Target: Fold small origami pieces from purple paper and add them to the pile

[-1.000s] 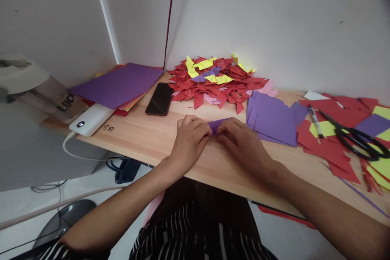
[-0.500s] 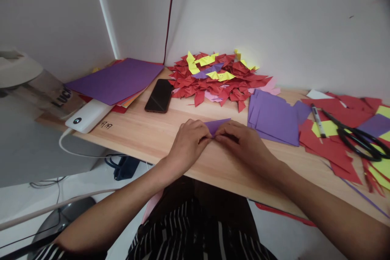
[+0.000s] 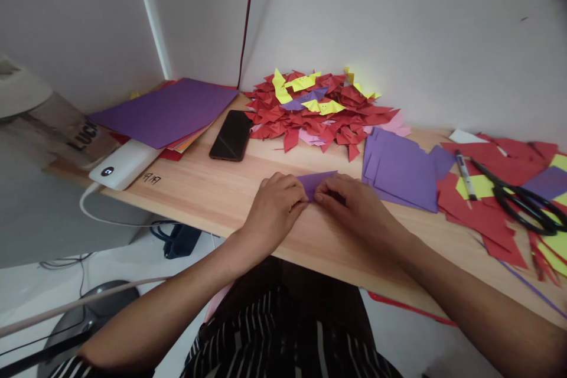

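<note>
A small folded piece of purple paper (image 3: 315, 182) lies low over the wooden table, partly hidden by my fingers. My left hand (image 3: 280, 204) pinches its left end, thumb and fingertips pressed together. At its right side, the closed fingers of my right hand (image 3: 348, 198) grip the near edge. Just right of my right hand lies a stack of purple paper squares (image 3: 401, 168). Beyond both hands is a heap of folded paper shapes (image 3: 305, 115), mostly red with some yellow, purple and pink ones.
A black phone (image 3: 230, 134) lies left of the heap. Farther left are purple sheets (image 3: 172, 109), a white power bank (image 3: 124, 165) with a cable, and a plastic jug (image 3: 66, 124). Black scissors (image 3: 518, 201) and a marker (image 3: 466, 176) rest on paper scraps at right.
My right fingers have shifted slightly right along the purple paper, and more of it shows between my hands. My left hand keeps its pinch. The view has shifted a little.
</note>
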A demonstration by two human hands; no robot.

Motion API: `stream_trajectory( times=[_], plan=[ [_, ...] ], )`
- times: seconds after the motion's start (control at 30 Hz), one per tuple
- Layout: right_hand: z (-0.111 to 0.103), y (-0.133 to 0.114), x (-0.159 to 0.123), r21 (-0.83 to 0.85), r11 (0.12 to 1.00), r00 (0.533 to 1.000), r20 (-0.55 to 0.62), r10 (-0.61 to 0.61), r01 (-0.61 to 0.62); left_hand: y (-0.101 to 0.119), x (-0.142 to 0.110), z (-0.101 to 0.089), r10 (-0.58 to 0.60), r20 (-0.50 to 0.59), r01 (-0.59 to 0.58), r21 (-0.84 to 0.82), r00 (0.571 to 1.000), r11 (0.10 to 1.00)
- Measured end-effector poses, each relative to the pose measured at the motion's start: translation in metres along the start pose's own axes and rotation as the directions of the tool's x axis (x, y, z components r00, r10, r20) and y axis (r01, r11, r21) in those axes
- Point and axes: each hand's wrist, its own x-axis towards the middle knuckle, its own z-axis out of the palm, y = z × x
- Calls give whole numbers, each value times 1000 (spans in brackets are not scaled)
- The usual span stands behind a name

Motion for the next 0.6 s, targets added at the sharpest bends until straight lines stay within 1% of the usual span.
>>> stream_trajectory(
  times=[0.17,0.3,0.47,0.6],
  plan=[
    [2,0,1,-71,997,1000,-2,-20,19,2,-2,-1,24,29,-26,49,999,998],
    [3,-4,1,-130,991,1000,0,-10,10,4,-5,-2,45,25,-47,70,999,996],
    [4,-6,0,-201,979,1000,7,-17,18,9,-11,-4,40,25,-42,102,999,994],
    [4,-6,0,-217,976,1000,6,-18,18,13,-13,-4,58,34,-63,167,998,984]
  ],
)
